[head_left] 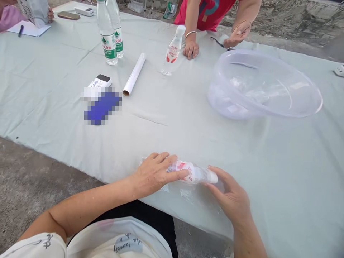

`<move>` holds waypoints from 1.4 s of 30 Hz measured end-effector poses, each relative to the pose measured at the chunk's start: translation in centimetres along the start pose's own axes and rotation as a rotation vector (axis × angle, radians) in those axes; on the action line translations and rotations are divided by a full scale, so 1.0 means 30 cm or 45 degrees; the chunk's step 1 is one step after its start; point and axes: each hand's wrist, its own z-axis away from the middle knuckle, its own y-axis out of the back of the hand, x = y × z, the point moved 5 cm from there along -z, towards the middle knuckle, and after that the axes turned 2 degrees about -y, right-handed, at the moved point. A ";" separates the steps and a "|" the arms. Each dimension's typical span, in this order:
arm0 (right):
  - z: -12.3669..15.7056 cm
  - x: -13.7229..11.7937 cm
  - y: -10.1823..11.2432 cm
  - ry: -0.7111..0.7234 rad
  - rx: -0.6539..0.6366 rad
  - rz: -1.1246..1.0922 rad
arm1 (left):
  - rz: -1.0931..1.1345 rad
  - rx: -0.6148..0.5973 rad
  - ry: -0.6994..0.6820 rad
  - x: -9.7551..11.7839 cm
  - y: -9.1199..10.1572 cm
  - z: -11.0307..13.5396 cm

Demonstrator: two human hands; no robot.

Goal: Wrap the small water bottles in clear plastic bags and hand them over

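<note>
A clear plastic bottle point(192, 172) with a white cap and a red-and-white label lies on its side near the table's front edge. Clear film point(186, 194) shows around and under it. My left hand point(157, 172) is wrapped over the bottle's body from above, thumb along the label. At the cap end, my right hand point(229, 195) holds the bottle between thumb and fingers. The bottle's base is partly hidden by my left hand.
A cardboard-cored roll point(135, 73), a white-capped bottle point(172, 53) and two green-labelled water bottles point(109, 44) stand or lie farther back. At right sits a translucent basin point(236, 104) with clear plastic inside. A co-worker's hands point(191, 49) rest across the table.
</note>
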 end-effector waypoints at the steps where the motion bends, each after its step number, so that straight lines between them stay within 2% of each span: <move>1: 0.001 -0.020 0.010 -0.042 0.034 -0.034 | 0.000 -0.035 0.044 -0.013 -0.004 0.007; 3: 0.003 -0.075 0.027 -0.071 0.098 -0.115 | 0.003 -0.074 0.126 -0.036 -0.012 0.024; 6: -0.002 -0.173 0.043 -0.010 0.162 -0.198 | 0.079 -0.077 0.185 -0.060 -0.016 0.053; 10: -0.018 -0.297 0.061 0.217 0.178 -0.163 | 0.292 -0.033 0.282 -0.079 -0.013 0.080; 13: -0.024 -0.390 0.087 0.447 0.151 -0.139 | 0.610 0.014 0.388 -0.082 0.007 0.083; 15: -0.026 -0.451 0.127 0.529 0.244 -0.194 | 1.041 0.057 0.394 -0.066 0.036 0.072; 17: -0.035 -0.504 0.174 0.531 0.435 -0.307 | 1.632 0.065 0.377 -0.037 0.069 0.054; 19: -0.050 -0.545 0.204 0.506 0.629 -0.416 | 2.225 0.015 0.411 0.004 0.091 0.034; 21: -0.073 -0.563 0.201 0.484 0.738 -0.572 | 2.715 -0.036 0.435 0.051 0.096 0.015; 23: -0.102 -0.550 0.161 0.440 0.675 -0.867 | 3.121 -0.118 0.393 0.099 0.078 -0.003; 25: -0.127 -0.524 0.094 0.374 0.430 -1.192 | 3.461 -0.277 0.309 0.140 0.044 -0.013; 27: -0.135 -0.495 0.039 0.314 0.223 -1.395 | 3.625 -0.367 0.377 0.152 0.000 -0.014; 30: -0.145 -0.448 0.016 0.189 0.208 -1.504 | 3.471 -0.300 0.644 0.115 -0.044 -0.014; 31: -0.153 -0.435 0.017 0.123 0.231 -1.515 | 3.361 -0.300 0.668 0.098 -0.042 -0.017; 33: -0.175 -0.414 0.024 -0.002 0.265 -1.506 | 3.125 -0.297 0.634 0.063 -0.017 -0.035; 36: -0.211 -0.398 0.045 -0.107 0.334 -1.437 | 2.720 -0.191 0.602 0.014 0.029 -0.079; 40: -0.247 -0.384 0.068 -0.202 0.445 -1.295 | 1.921 -0.052 0.538 -0.007 0.068 -0.154; 42: -0.259 -0.385 0.080 -0.227 0.517 -1.203 | 1.618 0.001 0.571 -0.013 0.067 -0.187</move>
